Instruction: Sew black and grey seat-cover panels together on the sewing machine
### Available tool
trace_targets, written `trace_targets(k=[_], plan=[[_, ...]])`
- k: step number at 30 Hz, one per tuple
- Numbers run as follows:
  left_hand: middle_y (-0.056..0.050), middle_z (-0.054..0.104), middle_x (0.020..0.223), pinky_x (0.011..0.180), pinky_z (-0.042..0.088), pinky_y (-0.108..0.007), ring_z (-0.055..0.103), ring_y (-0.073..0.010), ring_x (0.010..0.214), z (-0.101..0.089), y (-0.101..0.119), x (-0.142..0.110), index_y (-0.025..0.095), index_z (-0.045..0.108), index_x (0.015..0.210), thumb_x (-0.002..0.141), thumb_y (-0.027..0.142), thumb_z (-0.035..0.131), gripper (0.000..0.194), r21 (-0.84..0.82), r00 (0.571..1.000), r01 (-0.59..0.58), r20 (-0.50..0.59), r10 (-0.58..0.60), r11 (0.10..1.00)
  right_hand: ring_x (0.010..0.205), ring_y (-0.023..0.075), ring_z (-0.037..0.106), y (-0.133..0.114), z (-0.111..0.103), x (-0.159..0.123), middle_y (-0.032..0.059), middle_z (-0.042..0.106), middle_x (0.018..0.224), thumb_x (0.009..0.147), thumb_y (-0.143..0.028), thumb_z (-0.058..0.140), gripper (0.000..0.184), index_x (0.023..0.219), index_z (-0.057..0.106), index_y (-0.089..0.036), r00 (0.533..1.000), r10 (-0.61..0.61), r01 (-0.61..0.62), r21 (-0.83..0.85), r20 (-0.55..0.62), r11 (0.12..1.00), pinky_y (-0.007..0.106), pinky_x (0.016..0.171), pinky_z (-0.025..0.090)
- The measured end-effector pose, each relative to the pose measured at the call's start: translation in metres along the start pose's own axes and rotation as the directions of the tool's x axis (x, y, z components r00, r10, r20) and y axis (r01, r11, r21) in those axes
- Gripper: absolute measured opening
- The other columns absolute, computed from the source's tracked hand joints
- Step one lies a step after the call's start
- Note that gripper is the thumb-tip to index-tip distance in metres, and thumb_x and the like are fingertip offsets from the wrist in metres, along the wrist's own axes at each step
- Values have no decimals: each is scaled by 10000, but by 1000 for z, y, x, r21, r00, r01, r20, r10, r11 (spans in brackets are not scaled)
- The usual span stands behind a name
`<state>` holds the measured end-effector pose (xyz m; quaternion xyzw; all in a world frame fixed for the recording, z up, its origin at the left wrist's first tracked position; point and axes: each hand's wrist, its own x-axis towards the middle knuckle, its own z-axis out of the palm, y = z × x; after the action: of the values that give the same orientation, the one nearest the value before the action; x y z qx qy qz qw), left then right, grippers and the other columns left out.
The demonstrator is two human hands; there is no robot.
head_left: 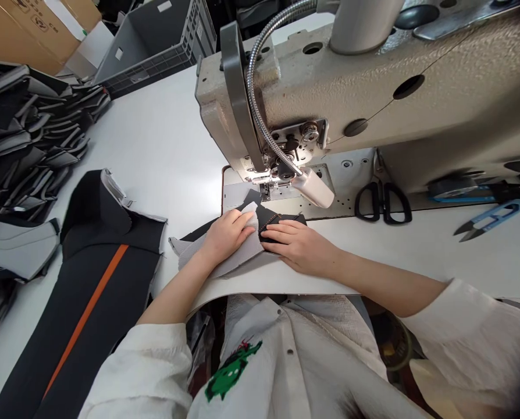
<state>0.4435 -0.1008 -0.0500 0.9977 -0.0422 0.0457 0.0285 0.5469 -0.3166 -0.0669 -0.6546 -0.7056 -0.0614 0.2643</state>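
My left hand [227, 234] is closed on a light grey fabric piece [238, 256], its thumb and fingers pinching a folded-up edge. Against that piece lies black fabric with orange stitching [269, 218], just in front of the needle area of a sewing machine [281, 169]. My right hand [306, 247] rests on the black fabric with its fingers stretched out and lying flat. The far tip of the black fabric reaches the machine's metal plate [342, 203], close to the presser foot. Part of both fabrics is hidden under my hands.
Black-handled scissors [382, 201] and blue thread snips [491, 218] lie to the right. A lamp head [314, 189] hangs low beside the needle. On the left are a black panel with an orange stripe [89, 297], stacked fabric pieces [28, 128] and a grey crate [155, 67].
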Motion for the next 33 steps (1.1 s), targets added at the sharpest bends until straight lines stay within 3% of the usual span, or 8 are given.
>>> trace_targets(k=[2, 4, 8, 12, 29, 33], plan=[[-71, 592, 908, 735, 503, -270, 584, -170, 821, 3, 0, 3, 160, 574, 1215, 995, 386, 339, 393, -29, 999, 7, -31, -8, 1000, 1186, 226, 530, -1, 0, 1, 76, 622, 1231, 921, -159, 442, 294, 1123, 656, -160, 1000, 0, 0, 2, 9, 1000, 426, 1030, 423], [-81, 604, 1032, 771, 509, -251, 606, -153, 856, 3, 3, 11, 171, 576, 1210, 999, 368, 331, 380, -64, 998, 29, -50, -33, 998, 1187, 234, 532, 0, 0, 1, 83, 629, 1210, 921, -161, 444, 283, 1094, 667, -162, 1000, -1, 1, -7, 11, 1000, 431, 1027, 429], [-106, 548, 1295, 955, 475, -283, 579, -195, 1113, -2, 10, 30, 145, 571, 1222, 992, 292, 330, 364, -128, 997, 73, -9, -75, 989, 1159, 232, 555, 9, -4, -1, 106, 641, 1166, 927, -131, 406, 312, 1099, 665, -154, 1000, -20, 21, -40, 12, 999, 420, 1008, 449], [-111, 512, 1378, 1003, 450, -322, 563, -224, 1167, -5, 14, 38, 132, 554, 1263, 978, 259, 338, 379, -136, 997, 60, 47, -54, 989, 1189, 221, 542, 20, -11, -5, 97, 619, 1224, 939, -127, 387, 327, 1122, 655, -169, 997, -51, 52, -25, 55, 998, 433, 1059, 411], [-126, 497, 1405, 983, 436, -370, 545, -241, 1189, 2, 22, 50, 131, 518, 1318, 989, 250, 301, 411, -10, 996, 76, 51, -75, 997, 1250, 222, 497, 31, -20, -7, 95, 582, 1295, 955, -139, 382, 325, 1121, 657, -179, 992, -19, 13, 45, 122, 999, 462, 1089, 371], [-112, 507, 1399, 946, 454, -372, 577, -249, 1103, -2, 23, 53, 121, 524, 1322, 989, 262, 311, 420, 16, 992, 101, 81, -102, 995, 1250, 213, 494, 37, -26, -4, 95, 588, 1283, 949, -123, 369, 342, 1131, 651, -184, 989, -42, 34, 56, 140, 998, 446, 1077, 379]])
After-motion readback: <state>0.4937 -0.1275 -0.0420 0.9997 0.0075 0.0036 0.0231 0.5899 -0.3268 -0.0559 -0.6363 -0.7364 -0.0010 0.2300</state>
